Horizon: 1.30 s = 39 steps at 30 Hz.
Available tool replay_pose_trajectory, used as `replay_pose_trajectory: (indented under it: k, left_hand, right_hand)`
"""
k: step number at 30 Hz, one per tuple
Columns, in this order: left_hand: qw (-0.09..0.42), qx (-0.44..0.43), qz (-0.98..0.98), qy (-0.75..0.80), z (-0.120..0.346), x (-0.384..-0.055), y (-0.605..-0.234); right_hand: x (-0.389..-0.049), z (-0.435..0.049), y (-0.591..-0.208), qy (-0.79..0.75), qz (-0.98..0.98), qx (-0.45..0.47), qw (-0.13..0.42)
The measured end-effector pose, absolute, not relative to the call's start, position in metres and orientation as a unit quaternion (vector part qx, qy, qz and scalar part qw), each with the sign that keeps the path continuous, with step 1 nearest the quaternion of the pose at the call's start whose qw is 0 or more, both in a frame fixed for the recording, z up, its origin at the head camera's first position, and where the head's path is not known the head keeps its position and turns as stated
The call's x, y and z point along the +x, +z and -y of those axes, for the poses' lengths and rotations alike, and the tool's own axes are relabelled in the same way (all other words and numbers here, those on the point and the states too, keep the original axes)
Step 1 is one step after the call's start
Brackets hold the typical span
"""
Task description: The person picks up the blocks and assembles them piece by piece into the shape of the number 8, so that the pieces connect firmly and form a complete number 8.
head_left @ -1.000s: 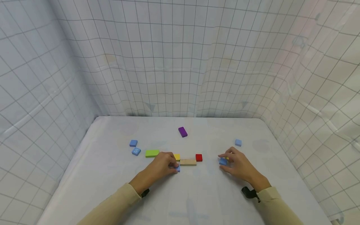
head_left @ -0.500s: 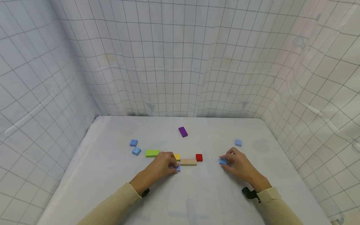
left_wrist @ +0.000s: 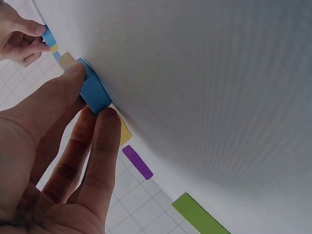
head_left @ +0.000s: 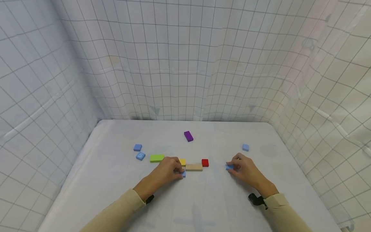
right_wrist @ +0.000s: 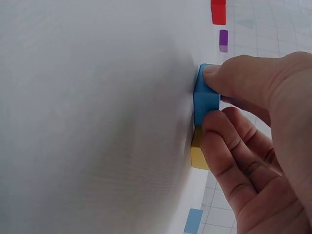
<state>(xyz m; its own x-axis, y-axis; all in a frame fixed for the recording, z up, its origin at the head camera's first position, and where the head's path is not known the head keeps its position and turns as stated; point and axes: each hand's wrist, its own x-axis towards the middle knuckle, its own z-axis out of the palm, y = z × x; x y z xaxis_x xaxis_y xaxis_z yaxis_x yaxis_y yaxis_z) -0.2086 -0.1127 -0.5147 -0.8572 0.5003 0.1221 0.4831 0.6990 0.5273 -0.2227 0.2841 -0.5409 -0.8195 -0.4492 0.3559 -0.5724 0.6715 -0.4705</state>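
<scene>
My left hand [head_left: 167, 170] pinches a blue block [left_wrist: 95, 92] between thumb and fingers, low over the white table. Just behind that block lies a yellow block [head_left: 182, 162], and a plain wooden block [head_left: 194, 167] lies to its right. On the right side, thumb and fingertips of my right hand [head_left: 245, 170] grip another blue block [right_wrist: 206, 95]. A second yellow block [right_wrist: 199, 152] sits beside it, partly covered by the fingers; in the head view the hand hides it.
A red block [head_left: 205, 162] lies right of the wooden one. Farther back is a purple block [head_left: 188, 136]. Left of my left hand are a green block [head_left: 157, 158] and two blue blocks [head_left: 137, 147]. One more blue block [head_left: 245, 147] lies beyond my right hand.
The thumb and fingers of my right hand have drawn together on the blue block, and the yellow block there has gone out of sight in the head view. My left hand stays put.
</scene>
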Motion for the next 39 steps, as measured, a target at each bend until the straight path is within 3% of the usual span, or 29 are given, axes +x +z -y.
replay_pose_trajectory:
  k: [39]
  left_hand:
    - [0.014,0.264,-0.92,0.291,0.113,-0.208,-0.515]
  right_hand:
    - [-0.217,-0.271,-0.542,0.318,0.898,0.286,0.098]
